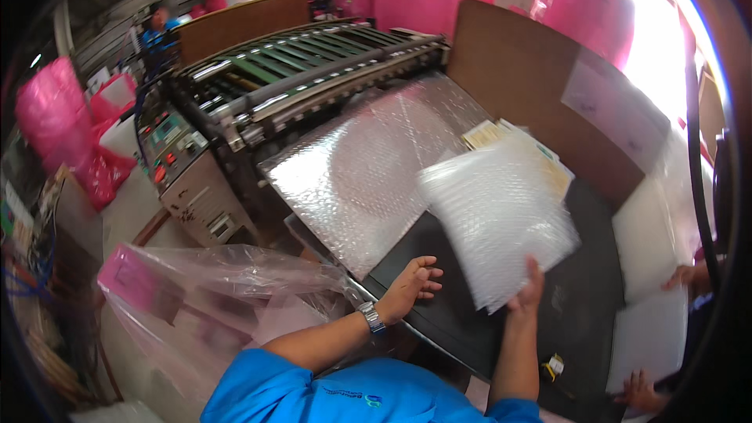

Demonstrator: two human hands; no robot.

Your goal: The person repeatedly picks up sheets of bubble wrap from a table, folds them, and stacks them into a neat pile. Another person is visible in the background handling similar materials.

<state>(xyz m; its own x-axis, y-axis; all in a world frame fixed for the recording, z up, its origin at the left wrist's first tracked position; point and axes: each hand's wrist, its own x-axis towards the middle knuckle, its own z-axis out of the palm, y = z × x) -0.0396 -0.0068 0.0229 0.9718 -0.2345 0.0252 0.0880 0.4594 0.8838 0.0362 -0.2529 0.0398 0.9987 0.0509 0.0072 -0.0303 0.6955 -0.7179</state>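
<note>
My right hand (529, 288) grips the lower edge of a piece of clear bubble wrap (501, 211), thumb up on its near face. The piece is tilted and a little blurred, above a dark work surface (583, 290). Whether it is one layer or several I cannot tell. My left hand (413, 290) holds nothing; its fingers are apart and loosely curled near the table's front edge. Beyond it, a large sheet of bubble wrap (368, 164) lies flat in front of a roller machine (313, 78). Yellowish papers (489, 135) show behind the held piece.
A control box (184, 172) with red buttons stands left of the rollers. Clear plastic film (235, 290) hangs at the near left. A brown board (540, 70) borders the far right side. Another person's hands (644, 393) hold a whitish sheet (648, 341) at right. A tape measure (554, 366) lies nearby.
</note>
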